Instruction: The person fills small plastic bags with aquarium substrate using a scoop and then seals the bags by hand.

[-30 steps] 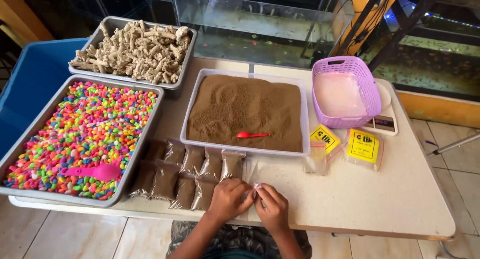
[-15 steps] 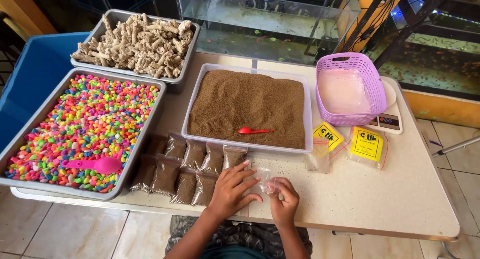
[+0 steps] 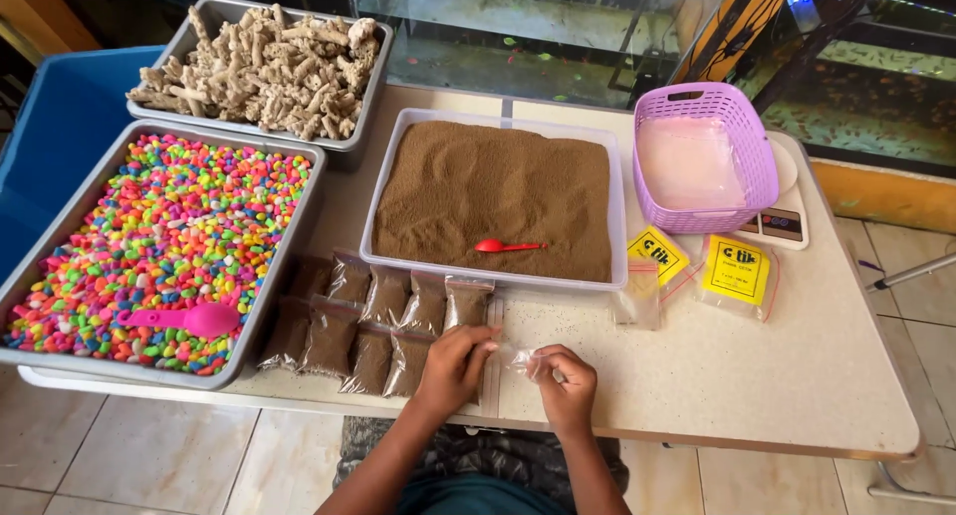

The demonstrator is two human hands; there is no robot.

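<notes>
Both hands (image 3: pixel 453 369) (image 3: pixel 568 384) grip clear bag (image 3: pixel 520 359); filled bags (image 3: pixel 373 326) left, brown-granule tray (image 3: pixel 495 196) beyond.

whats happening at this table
A person at a white table holds a small clear plastic bag between the left hand and the right hand, at the near edge. To the left lie two rows of small bags filled with brown granules. Behind them a clear tub of the same brown granules holds a red spoon. A tray of coloured pebbles with a pink scoop sits further left.
</notes>
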